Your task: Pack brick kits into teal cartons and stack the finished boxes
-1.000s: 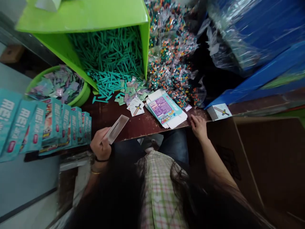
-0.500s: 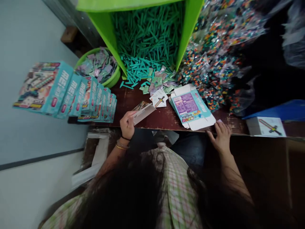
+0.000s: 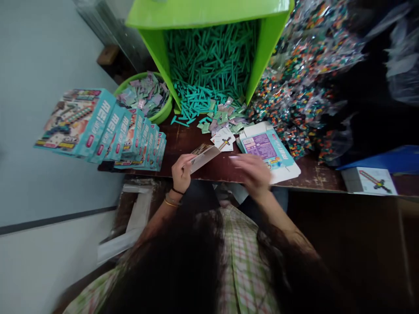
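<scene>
My left hand [image 3: 182,172], with a dark band and a gold bangle at the wrist, is closed around one end of a small carton [image 3: 205,159]. The carton is tilted above the table edge, one white side and a brownish printed side showing. Over the lower left corner of some flattened teal boxes [image 3: 278,150] hangs my right hand [image 3: 255,174], its fingers smeared by motion and pointing left towards the carton. Whether it holds anything I cannot make out. Just beyond the carton lie white cards [image 3: 225,143] printed with a pixel sword.
Teal boxes [image 3: 109,120] stand stacked at left, near a green basin [image 3: 165,114] of small packets. A green bin [image 3: 153,54] spills teal T-shaped pieces. Bags of coloured beads [image 3: 294,96] lie at right. A stack of sword cards [image 3: 376,181] sits at the table's right edge.
My right hand has left the table edge beside the flattened boxes and swung left across their near corner. The left hand keeps hold of the carton. The whole view has shifted slightly.
</scene>
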The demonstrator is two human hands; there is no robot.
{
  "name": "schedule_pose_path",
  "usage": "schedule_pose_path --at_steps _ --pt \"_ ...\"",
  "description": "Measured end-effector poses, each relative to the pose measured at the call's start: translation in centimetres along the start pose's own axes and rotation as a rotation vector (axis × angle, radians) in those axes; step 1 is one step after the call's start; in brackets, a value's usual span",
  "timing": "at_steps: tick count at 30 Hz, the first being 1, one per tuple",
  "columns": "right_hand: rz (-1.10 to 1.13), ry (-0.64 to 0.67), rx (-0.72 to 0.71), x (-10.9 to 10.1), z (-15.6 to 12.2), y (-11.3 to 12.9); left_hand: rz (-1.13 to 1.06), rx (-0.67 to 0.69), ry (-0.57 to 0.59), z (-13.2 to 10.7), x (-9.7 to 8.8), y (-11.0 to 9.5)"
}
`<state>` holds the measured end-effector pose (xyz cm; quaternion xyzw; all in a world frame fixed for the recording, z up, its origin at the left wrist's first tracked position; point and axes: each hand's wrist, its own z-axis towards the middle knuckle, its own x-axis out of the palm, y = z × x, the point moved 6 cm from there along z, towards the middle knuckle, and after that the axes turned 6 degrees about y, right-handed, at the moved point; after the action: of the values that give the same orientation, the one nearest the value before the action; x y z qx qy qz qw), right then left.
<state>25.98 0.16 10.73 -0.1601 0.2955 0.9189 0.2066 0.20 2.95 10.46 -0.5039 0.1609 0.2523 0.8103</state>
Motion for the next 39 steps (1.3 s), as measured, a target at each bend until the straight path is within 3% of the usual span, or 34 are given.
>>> schedule_pose_path --at_steps 2,4,7,9,12,14,16,18,20,24,27,30,32,35,37,39 --pt "0.14 0.21 -0.183 5.7 3.1 2.3 0.016 0.028 -0.001 -0.2 -0.6 -0.2" --pt "0.239 0.28 -0.192 9.1 4.9 2.0 0.041 0.055 -0.033 -0.7 -2.1 -0.3" --pt "0.272 0.212 0.082 11.1 6.3 -3.4 0.093 0.126 -0.118 -2.4 -4.6 -0.1" --pt "0.208 0.249 0.282 12.4 6.7 -7.9 0.144 0.209 -0.165 -3.9 -5.2 0.0" --pt "0.02 0.558 0.43 16.3 7.4 -12.9 0.258 0.314 -0.099 -6.1 -2.9 0.9" --pt "-0.081 0.728 0.427 19.1 8.4 -14.5 0.346 0.353 0.072 -6.9 0.4 2.2" --pt "-0.119 0.79 0.393 21.8 9.9 -15.0 0.424 0.367 0.277 -7.6 3.8 4.0" --pt "-0.136 0.818 0.362 24.3 11.5 -14.9 0.488 0.363 0.389 -7.9 5.8 5.8" --pt "-0.161 0.847 0.337 26.6 12.9 -14.6 0.546 0.328 0.371 -7.7 6.0 7.3" --pt "-0.208 0.862 0.327 29.7 14.2 -13.9 0.571 0.198 0.284 -6.8 4.1 9.7" --pt "-0.217 0.853 0.339 30.2 14.3 -13.6 0.484 0.166 0.262 -5.5 3.2 10.4" --pt "-0.211 0.84 0.363 28.4 13.8 -13.4 0.382 0.145 0.167 -3.5 2.6 10.1" --pt "-0.153 0.808 0.375 25.9 13.2 -12.7 0.334 0.124 0.088 -1.7 2.2 9.8" --pt "0.257 0.787 0.297 21.5 11.5 -9.6 0.252 0.038 0.013 1.4 2.2 9.6" --pt "0.569 0.82 0.22 18.8 10.0 -7.2 0.135 -0.082 0.06 3.1 3.4 9.9" --pt "0.658 0.848 0.2 16.3 8.9 -6.6 0.024 -0.169 0.173 4.0 5.4 9.6"
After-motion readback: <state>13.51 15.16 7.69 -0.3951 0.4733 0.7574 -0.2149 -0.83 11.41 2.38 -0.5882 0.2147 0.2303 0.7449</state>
